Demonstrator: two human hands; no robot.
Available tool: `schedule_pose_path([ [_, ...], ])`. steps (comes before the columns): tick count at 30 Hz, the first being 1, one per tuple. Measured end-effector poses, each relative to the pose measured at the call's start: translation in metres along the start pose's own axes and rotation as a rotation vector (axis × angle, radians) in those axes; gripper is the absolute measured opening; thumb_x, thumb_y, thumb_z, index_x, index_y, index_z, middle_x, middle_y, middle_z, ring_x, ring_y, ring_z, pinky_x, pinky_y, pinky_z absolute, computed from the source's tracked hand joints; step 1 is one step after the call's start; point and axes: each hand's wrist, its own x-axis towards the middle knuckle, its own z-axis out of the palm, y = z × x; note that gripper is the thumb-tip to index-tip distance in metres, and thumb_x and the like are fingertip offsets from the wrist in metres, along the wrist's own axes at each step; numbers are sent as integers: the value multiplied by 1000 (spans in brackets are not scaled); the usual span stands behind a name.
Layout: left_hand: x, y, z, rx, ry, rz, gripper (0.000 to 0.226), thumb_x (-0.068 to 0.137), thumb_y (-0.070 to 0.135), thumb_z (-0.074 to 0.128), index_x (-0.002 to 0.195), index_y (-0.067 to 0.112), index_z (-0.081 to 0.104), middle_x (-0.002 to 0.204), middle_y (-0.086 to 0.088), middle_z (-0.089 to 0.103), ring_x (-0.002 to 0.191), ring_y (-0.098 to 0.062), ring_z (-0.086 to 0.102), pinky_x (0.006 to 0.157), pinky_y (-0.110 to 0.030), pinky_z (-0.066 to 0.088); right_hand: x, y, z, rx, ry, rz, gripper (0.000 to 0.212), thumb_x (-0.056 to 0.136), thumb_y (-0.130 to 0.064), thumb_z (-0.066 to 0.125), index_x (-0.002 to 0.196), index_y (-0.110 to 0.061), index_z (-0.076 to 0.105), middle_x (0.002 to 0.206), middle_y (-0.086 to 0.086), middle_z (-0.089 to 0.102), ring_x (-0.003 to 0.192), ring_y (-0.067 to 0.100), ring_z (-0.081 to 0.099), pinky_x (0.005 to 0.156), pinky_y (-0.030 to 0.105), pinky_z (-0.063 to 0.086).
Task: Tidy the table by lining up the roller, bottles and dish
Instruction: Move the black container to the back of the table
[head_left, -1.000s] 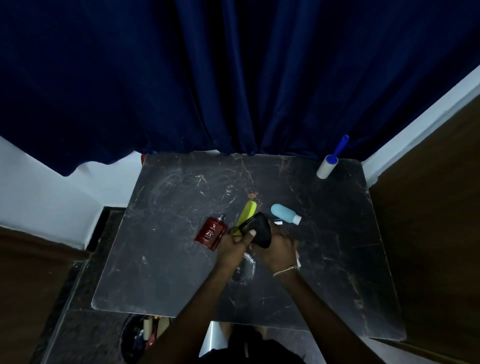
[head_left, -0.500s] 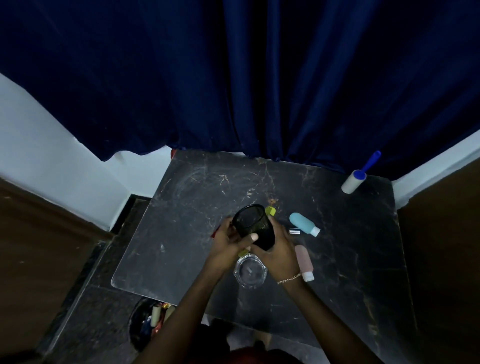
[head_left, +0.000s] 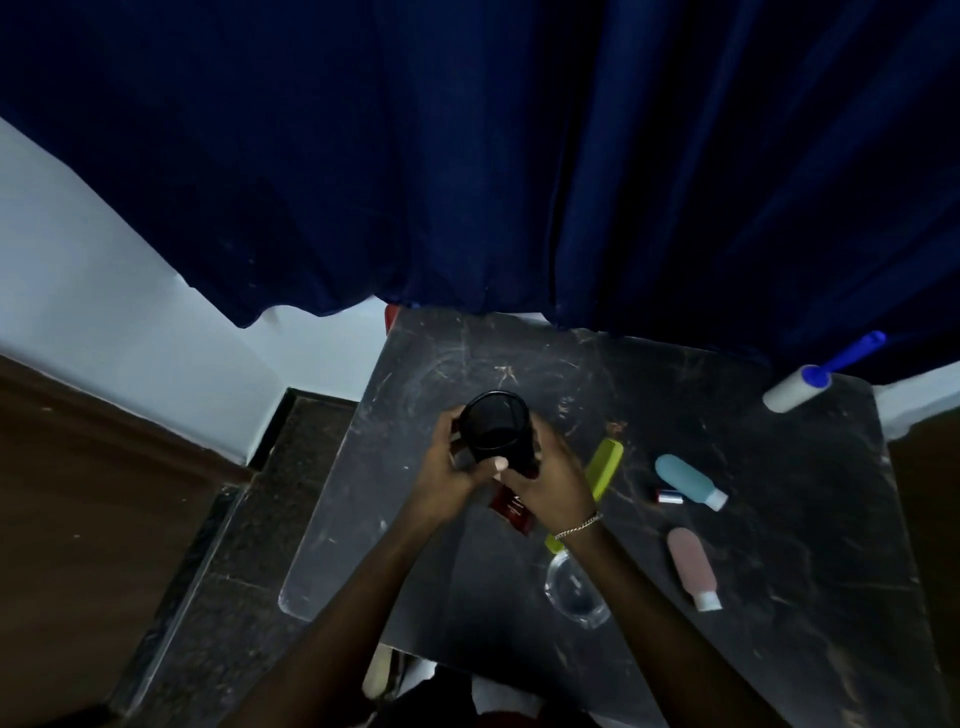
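Observation:
Both my hands hold a black mesh cup (head_left: 496, 428) upright above the dark marble table (head_left: 779, 597). My left hand (head_left: 449, 470) grips its left side and my right hand (head_left: 553, 480) its right side. A red perfume bottle (head_left: 511, 514) lies partly hidden under my hands. A blue bottle (head_left: 685, 480) and a pink bottle (head_left: 693, 566) lie on their sides to the right. A clear glass dish (head_left: 576, 592) sits beside my right forearm. The white lint roller (head_left: 800, 392) with a blue handle lies at the far right corner.
A green comb (head_left: 602, 467) lies beside my right hand, and a small red-and-white tube (head_left: 670, 496) rests by the blue bottle. A dark blue curtain (head_left: 467, 156) hangs behind the table. Brown floor and a black ledge lie to the left.
My hands lifted the black mesh cup, turned it upright and carried it toward the table's left side. The camera swung left, so the other items now appear further right.

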Motion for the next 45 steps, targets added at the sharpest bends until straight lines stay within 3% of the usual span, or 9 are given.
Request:
schedule_pose_path([
  [5, 47, -11, -48, 75, 0, 27, 74, 70, 22, 89, 131, 31, 47, 131, 11, 62, 123, -9, 61, 102, -32, 54, 53, -13, 49, -36, -45, 55, 82, 79, -48, 75, 147, -26, 36, 136, 4, 60, 120, 22, 62, 94, 40, 57],
  [9, 90, -19, -78, 139, -37, 26, 74, 75, 9, 87, 129, 36, 44, 123, 31, 62, 117, 9, 60, 94, -14, 51, 103, -14, 81, -62, -52, 58, 81, 80, -44, 77, 147, -23, 36, 138, 7, 60, 120, 27, 63, 94, 42, 56],
  [13, 136, -29, -95, 172, -20, 29, 78, 78, 5, 85, 140, 23, 42, 119, 40, 61, 111, 18, 59, 86, -5, 49, 153, -13, 106, -81, -56, 89, 81, 79, -44, 77, 145, -24, 34, 134, 8, 62, 114, 29, 66, 90, 44, 57],
  [16, 166, -30, -105, 212, -33, 24, 82, 82, 12, 84, 146, 27, 36, 133, 23, 61, 124, 1, 60, 101, -25, 54, 187, -10, 121, -65, -59, 107, 78, 79, -41, 76, 143, -25, 35, 132, 9, 62, 112, 30, 66, 91, 42, 57],
  [19, 194, -38, -113, 247, -33, 56, 83, 83, 11, 82, 148, 27, 32, 146, 1, 56, 135, -18, 55, 113, -41, 48, 212, -6, 137, -73, -64, 95, 76, 83, -42, 73, 144, -26, 32, 127, 11, 65, 110, 31, 66, 85, 27, 50],
  [27, 232, -59, -123, 273, -37, -13, 84, 87, 15, 77, 150, 30, 24, 137, 4, 59, 124, -18, 59, 99, -27, 49, 247, -3, 159, -87, -91, 99, 79, 86, -34, 72, 150, -20, 26, 136, 15, 58, 118, 35, 61, 92, 32, 48],
  [33, 244, -67, -122, 329, -29, -11, 89, 85, 13, 79, 152, 29, 23, 144, -3, 58, 121, -8, 54, 82, 0, 39, 251, 0, 161, -41, -131, 140, 79, 89, -35, 69, 151, -23, 21, 136, 15, 59, 121, 35, 61, 97, 45, 54],
  [39, 243, -71, -122, 348, 5, -20, 89, 84, 19, 80, 151, 33, 24, 143, -3, 60, 128, -27, 61, 92, -27, 46, 251, -1, 159, -23, -123, 171, 78, 87, -37, 72, 149, -25, 26, 136, 13, 59, 122, 35, 59, 98, 43, 52],
  [45, 231, -66, -128, 366, -17, -29, 97, 85, 20, 80, 159, 28, 17, 153, -4, 52, 137, -25, 54, 102, -29, 43, 241, -7, 152, -36, -151, 179, 99, 83, -34, 77, 159, -25, 14, 156, 12, 39, 141, 32, 43, 115, 41, 40],
])
